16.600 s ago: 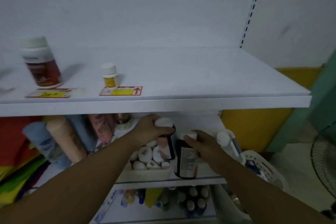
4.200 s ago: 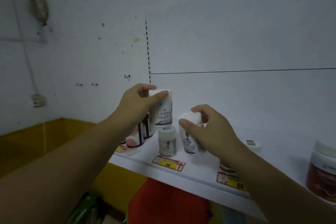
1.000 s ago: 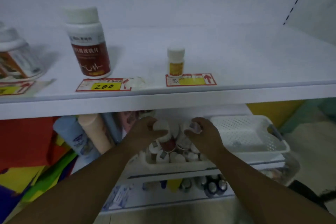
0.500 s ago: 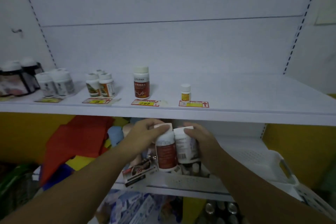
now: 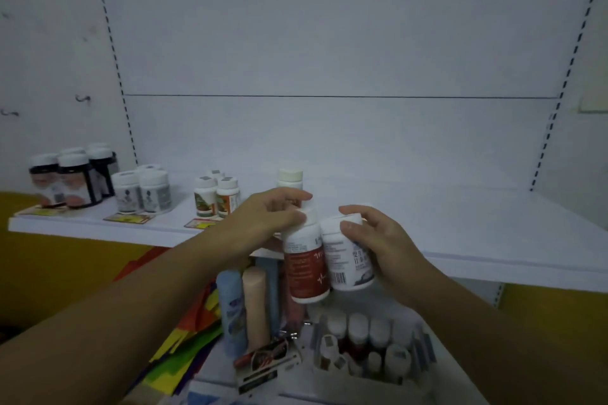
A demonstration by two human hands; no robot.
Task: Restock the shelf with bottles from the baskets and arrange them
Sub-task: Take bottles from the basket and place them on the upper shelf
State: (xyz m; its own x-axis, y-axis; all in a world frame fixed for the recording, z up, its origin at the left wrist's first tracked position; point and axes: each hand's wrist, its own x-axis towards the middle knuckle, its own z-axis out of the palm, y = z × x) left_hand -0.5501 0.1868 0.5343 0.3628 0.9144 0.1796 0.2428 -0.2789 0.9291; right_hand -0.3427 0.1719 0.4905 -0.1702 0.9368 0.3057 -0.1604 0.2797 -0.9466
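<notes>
White shelf (image 5: 460, 227) with bottle groups at left, left hand (image 5: 263, 223) grasping red-labelled bottle (image 5: 304, 266), right hand (image 5: 378, 240) grasping white bottle (image 5: 345, 260)

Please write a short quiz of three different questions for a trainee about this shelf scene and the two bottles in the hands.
1. True or false: the left hand holds the red-label bottle upright in its grip, in front of the shelf.
2. Multiple choice: the white-label bottle in the right hand is
A. lying on the shelf
B. side by side with the red-label bottle, off the shelf
C. inside the basket below
3. Fill in: the part of the shelf to the right of the hands holds ___ bottles.

Key: 1 true; 2 B; 3 no
</notes>
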